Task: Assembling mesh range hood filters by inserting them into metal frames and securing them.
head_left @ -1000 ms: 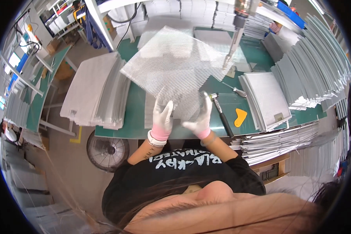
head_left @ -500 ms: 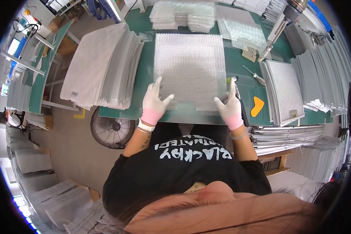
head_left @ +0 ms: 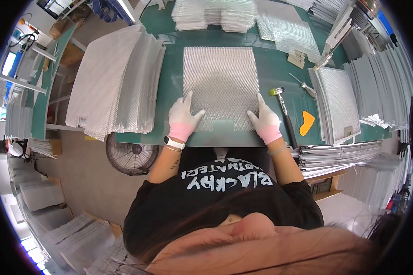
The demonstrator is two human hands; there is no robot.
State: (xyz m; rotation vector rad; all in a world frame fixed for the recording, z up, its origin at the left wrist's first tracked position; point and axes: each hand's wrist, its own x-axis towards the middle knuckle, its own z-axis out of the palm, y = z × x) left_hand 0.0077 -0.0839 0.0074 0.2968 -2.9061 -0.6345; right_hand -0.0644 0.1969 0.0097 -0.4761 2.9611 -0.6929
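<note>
- The bench (head_left: 270, 68), covered in green matting, fills the upper centre of the frame and carries everything in use.
- A thick leaning stack of mesh sheets (head_left: 119, 82) sits at the upper left, its lower corner overhanging the bench edge; a knock from the left elbow could likely tip sheets off toward the floor fan (head_left: 131, 156) below.
- More framed filter panels (head_left: 339, 103) lie stacked at the right, with further mesh piles (head_left: 215, 13) at the top edge.
- The square expanded-metal mesh sheet (head_left: 220, 85) lies flat in the centre of the bench, its near edge close to the bench's front edge, with a small notch in that edge between the hands.
- The left hand (head_left: 182, 120), in a white glove with a pink cuff, rests flat and spread on the sheet's lower left corner, gripping nothing.
- The right hand (head_left: 264, 123), gloved alike, presses open-palmed on the lower right corner, also clasping nothing.
- Risk, as I judge it: uneven pressure could skew the sheet or kink the thin mesh, and its cut edges could snag the gloves.
- A small hammer (head_left: 283, 114) lies just beside the right hand; a sideways sweep could knock it.
- An orange scraper (head_left: 306, 123) lies right of the hammer.
</note>
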